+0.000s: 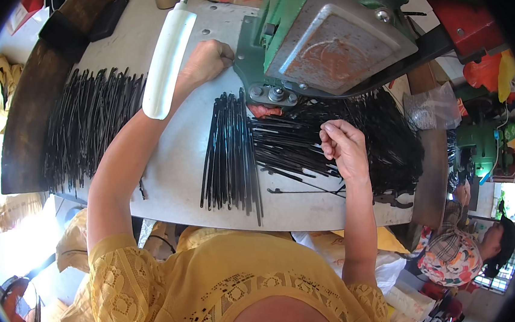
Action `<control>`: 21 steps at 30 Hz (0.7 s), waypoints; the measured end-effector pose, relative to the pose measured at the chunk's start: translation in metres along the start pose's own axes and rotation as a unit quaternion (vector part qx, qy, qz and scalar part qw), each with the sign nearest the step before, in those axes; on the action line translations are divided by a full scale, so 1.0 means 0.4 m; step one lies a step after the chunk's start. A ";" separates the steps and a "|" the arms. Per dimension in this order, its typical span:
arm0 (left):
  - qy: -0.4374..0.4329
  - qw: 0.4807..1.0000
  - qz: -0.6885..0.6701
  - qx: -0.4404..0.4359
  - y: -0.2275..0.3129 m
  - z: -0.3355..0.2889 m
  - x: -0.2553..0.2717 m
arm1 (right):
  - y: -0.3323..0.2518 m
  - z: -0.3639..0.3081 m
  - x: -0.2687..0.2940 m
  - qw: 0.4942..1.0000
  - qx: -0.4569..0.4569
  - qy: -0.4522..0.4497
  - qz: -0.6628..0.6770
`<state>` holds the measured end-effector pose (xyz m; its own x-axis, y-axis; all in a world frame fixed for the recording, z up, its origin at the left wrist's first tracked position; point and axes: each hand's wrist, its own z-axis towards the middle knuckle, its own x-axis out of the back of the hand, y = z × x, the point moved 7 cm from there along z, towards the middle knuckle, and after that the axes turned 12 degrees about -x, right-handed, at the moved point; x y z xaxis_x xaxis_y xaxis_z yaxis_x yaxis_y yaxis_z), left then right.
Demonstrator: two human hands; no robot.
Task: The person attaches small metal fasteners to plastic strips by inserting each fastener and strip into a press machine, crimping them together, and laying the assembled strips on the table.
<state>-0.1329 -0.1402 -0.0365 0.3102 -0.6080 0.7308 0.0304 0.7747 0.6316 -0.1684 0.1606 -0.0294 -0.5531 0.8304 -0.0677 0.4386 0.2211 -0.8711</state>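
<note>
My left hand (208,61) is closed beside the base of a green machine (252,58), its fingertips turned from sight; what it holds, if anything, is hidden. Over the right-hand pile of thin black rods (292,140), my right hand (344,145) has its fingers curled in against the thumb. Against the dark pile I cannot make out anything in its grip. A loose bundle of black rods (227,157) lies lengthwise on the grey metal tabletop (170,162), in front of the machine. More black rods (94,125) are heaped at the left.
A white curved handle (169,62) hangs over my left forearm. The machine's heavy head (339,48) overhangs the pile. Raised rims (25,131) border the table. At the right are a clear plastic bag (433,108) and another person (455,251) at work.
</note>
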 end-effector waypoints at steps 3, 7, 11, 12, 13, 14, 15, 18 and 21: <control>-0.006 1.000 -0.011 0.006 -0.005 0.002 -0.004 | 0.003 0.004 -0.003 1.000 -0.001 -0.007 0.000; 0.009 0.998 0.061 0.013 -0.002 -0.003 -0.010 | 0.003 0.010 -0.004 1.000 -0.012 -0.007 0.003; -0.038 0.984 0.173 0.006 0.027 0.001 -0.026 | 0.010 0.010 0.003 1.000 -0.020 0.002 0.003; -0.034 0.985 0.171 0.007 0.036 0.003 -0.024 | 0.009 0.010 0.002 1.000 -0.019 0.001 -0.001; -0.046 0.978 0.205 -0.001 0.046 0.008 -0.027 | 0.010 0.009 0.001 1.000 -0.020 0.000 0.006; -0.058 0.969 0.238 -0.009 0.053 0.011 -0.027 | 0.012 0.008 0.002 1.000 -0.021 0.000 0.013; -0.063 0.973 0.219 -0.028 0.062 0.010 -0.017 | 0.013 0.009 0.002 1.000 -0.020 -0.001 0.009; 0.016 0.988 0.147 0.032 -0.021 0.024 -0.017 | 0.014 0.009 0.004 1.000 -0.016 -0.003 0.011; 0.120 0.990 0.024 -0.073 -0.053 0.045 0.013 | 0.013 0.008 -0.002 1.000 -0.020 -0.007 0.013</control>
<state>-0.1490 -0.1627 -0.0414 0.5315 -0.5246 0.6651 0.1420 0.8292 0.5405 -0.1680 0.1594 -0.0357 -0.5503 0.8294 -0.0965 0.4807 0.2202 -0.8488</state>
